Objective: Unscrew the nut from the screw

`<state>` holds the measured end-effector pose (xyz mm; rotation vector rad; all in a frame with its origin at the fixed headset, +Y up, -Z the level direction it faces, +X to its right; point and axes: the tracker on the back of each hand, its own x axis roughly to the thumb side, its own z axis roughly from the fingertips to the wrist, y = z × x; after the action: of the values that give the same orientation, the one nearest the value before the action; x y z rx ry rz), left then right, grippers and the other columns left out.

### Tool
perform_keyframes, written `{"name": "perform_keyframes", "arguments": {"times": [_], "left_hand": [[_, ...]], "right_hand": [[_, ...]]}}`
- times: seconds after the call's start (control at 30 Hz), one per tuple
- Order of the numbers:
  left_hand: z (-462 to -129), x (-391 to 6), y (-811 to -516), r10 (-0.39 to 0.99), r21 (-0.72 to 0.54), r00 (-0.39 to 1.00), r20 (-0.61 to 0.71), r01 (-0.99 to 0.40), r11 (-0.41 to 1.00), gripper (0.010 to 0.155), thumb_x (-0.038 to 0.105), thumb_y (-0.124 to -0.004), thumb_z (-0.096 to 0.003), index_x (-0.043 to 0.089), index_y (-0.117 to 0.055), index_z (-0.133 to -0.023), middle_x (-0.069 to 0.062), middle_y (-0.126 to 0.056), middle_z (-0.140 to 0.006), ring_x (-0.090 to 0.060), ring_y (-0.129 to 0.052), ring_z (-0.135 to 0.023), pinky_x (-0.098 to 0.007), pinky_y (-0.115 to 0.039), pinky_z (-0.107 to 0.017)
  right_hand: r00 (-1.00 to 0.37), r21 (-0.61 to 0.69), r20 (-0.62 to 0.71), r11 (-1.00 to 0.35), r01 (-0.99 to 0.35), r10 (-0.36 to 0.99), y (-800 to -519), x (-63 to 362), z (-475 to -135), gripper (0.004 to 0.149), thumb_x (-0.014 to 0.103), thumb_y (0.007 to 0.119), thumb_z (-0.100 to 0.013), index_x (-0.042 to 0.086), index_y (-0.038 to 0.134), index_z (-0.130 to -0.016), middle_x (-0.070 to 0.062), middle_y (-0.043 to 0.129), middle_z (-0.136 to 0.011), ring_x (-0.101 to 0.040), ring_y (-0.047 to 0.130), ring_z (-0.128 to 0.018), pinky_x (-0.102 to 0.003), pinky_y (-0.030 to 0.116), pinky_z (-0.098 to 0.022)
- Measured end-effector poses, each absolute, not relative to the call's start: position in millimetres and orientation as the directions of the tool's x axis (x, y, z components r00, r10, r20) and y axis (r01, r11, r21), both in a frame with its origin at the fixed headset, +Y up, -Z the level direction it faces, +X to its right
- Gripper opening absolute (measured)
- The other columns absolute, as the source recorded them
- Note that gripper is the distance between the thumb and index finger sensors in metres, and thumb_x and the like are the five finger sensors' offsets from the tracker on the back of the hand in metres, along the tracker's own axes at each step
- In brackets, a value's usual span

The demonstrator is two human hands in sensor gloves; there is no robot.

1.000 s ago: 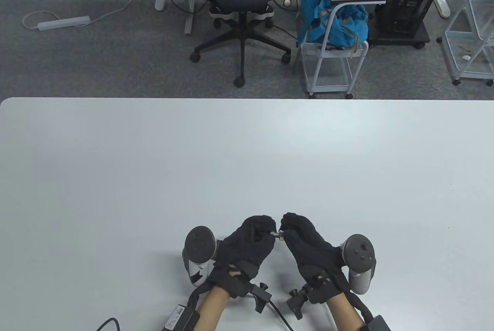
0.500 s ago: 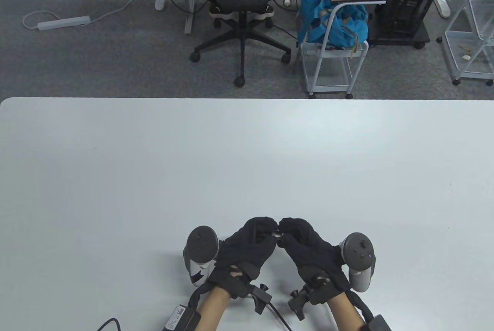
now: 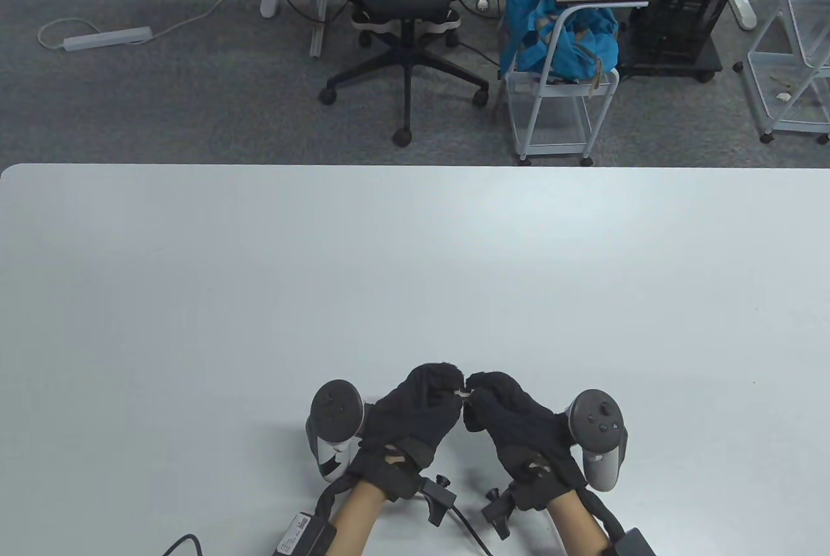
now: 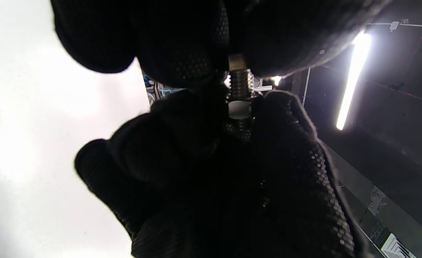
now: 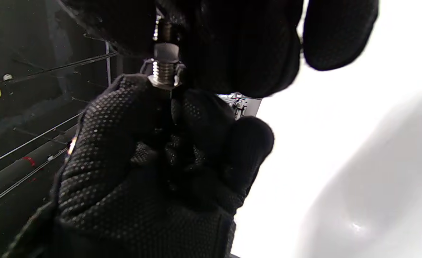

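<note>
A small metal screw [image 3: 463, 392] is held level between my two hands low in the table view. My left hand [image 3: 452, 388] pinches the screw's head end, seen in the left wrist view [image 4: 236, 62]. My right hand [image 3: 477, 391] pinches the grey nut [image 4: 239, 109] on the threaded shank [image 4: 239, 84]. In the right wrist view the nut [image 5: 166, 52] sits between my right fingertips, and the thread [image 5: 162, 71] runs down to the head [image 5: 164, 84] in my left fingers [image 5: 124, 107]. Both hands are just above the white table [image 3: 415, 270].
The table's near edge is just below my wrists. Cables and a small black box [image 3: 305, 533] lie by my left forearm. An office chair [image 3: 405, 11], a white cart with a blue bag [image 3: 557, 43] and shelving stand on the floor beyond the far edge.
My right hand has shifted a little left toward the left hand and rolled at the wrist, closing the gap. Less of the screw shows between the fingertips. The left hand has stayed put.
</note>
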<state>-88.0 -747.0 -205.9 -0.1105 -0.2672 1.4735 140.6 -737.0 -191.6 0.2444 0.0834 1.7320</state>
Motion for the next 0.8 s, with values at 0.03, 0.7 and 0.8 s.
{"name": "perform_keyframes", "arguments": {"times": [0.03, 0.7, 0.8], "left_hand": [[-206, -88, -747, 0.991, -0.236, 0.074, 0.11, -0.967, 0.098, 0.048, 0.037, -0.088, -0.0466, 0.023, -0.079, -0.092, -0.014, -0.091, -0.084, -0.023, -0.098, -0.054, -0.055, -0.083, -0.051], [-207, -86, -748, 0.991, -0.233, 0.076, 0.107, -0.967, 0.1, 0.048, 0.037, -0.087, -0.0468, 0.024, -0.078, -0.092, -0.014, -0.091, -0.084, -0.023, -0.097, -0.054, -0.055, -0.083, -0.052], [-207, -88, -748, 0.994, -0.226, 0.052, 0.097, -0.971, 0.073, 0.048, 0.037, -0.087, -0.0469, 0.024, -0.078, -0.092, -0.014, -0.091, -0.084, -0.023, -0.097, -0.054, -0.055, -0.083, -0.052]], "right_hand": [[-0.159, 0.183, 0.139, -0.183, -0.966, 0.977, -735, 141, -191, 0.054, 0.04, 0.074, -0.056, 0.007, 0.068, -0.098, -0.01, 0.088, -0.075, -0.034, 0.092, -0.059, -0.061, 0.075, -0.056], [-0.149, 0.166, 0.14, -0.172, -0.971, 0.979, -735, 141, -193, 0.052, 0.038, 0.076, -0.055, 0.01, 0.068, -0.098, -0.011, 0.088, -0.076, -0.034, 0.091, -0.06, -0.061, 0.075, -0.056], [-0.124, 0.188, 0.144, -0.15, -0.971, 0.982, -733, 142, -192, 0.05, 0.034, 0.079, -0.054, 0.021, 0.069, -0.101, -0.014, 0.077, -0.092, -0.04, 0.082, -0.077, -0.065, 0.068, -0.061]]}}
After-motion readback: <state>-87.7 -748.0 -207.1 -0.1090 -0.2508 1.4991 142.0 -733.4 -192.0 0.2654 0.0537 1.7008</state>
